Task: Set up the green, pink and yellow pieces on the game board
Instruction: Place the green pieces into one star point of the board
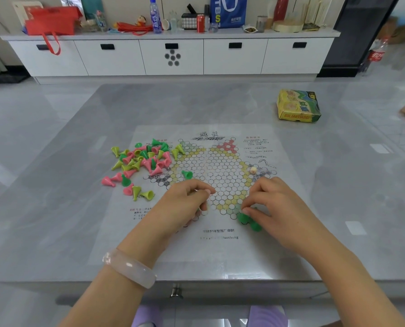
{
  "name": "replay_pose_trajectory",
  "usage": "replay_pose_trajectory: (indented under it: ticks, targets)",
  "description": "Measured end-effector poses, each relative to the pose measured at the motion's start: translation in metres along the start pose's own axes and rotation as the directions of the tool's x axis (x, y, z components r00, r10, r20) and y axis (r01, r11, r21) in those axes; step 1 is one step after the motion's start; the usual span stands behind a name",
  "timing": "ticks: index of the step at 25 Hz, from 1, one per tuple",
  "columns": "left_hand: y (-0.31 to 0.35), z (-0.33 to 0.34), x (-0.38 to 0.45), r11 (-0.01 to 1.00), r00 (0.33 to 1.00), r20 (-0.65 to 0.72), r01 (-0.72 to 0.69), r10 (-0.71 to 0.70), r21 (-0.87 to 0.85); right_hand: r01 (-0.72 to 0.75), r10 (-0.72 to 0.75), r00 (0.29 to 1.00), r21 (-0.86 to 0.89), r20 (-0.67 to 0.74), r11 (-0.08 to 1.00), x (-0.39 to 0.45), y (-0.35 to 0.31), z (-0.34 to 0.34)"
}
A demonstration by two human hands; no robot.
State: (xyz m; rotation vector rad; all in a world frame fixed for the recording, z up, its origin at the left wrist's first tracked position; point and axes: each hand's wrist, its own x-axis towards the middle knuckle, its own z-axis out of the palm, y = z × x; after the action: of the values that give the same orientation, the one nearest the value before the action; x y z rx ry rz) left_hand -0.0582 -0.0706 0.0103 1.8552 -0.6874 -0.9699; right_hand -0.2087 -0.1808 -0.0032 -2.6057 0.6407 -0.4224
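Observation:
A paper game board [220, 166] with a star of printed circles lies flat on the grey table. A heap of green, pink and yellow cone pieces [145, 159] sits on its left edge, with several strays below at the lower left. One green piece [187, 174] lies alone on the board. My right hand [270, 204] pinches a green piece [244, 217] at the board's near green corner, and another green piece [255, 226] stands beside it. My left hand [187, 204] is curled with its fingers closed; what it holds is hidden.
A yellow-green game box [298, 106] lies at the far right of the table. A small pale die [253, 170] rests on the board's right side. A white cabinet [171, 55] with bottles and bags stands beyond the table.

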Motion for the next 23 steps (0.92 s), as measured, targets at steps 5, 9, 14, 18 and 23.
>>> replay_pose_trajectory:
  ticks: [5, 9, 14, 18, 23]
  targets:
    - [0.0015, 0.0017, -0.0022, 1.000, 1.000, 0.012, 0.000, 0.000, 0.009, -0.005, 0.006, 1.000, -0.031, 0.030, 1.000, -0.0003, -0.0001, 0.0005]
    - [0.0021, 0.0017, -0.0030, 1.000, 1.000, 0.004, 0.000, 0.000, 0.000, -0.021, 0.023, 0.998, -0.033, 0.054, 0.999, -0.0012, 0.0011, 0.0005]
    - [0.0018, 0.0012, -0.0036, 1.000, 1.000, 0.008, -0.002, 0.002, -0.008, -0.018, 0.019, 0.998, -0.019, 0.058, 1.000, -0.0010, 0.0008, 0.0007]
    - [0.0027, 0.0013, -0.0039, 1.000, 1.000, 0.002, -0.004, 0.004, -0.001, -0.009, 0.007, 0.998, 0.031, 0.063, 0.999, -0.0013, -0.0005, -0.0031]
    - [0.0026, 0.0018, -0.0046, 1.000, 1.000, -0.001, -0.007, 0.007, 0.014, -0.035, 0.033, 0.999, 0.051, 0.031, 0.998, -0.0014, 0.0034, -0.0078]
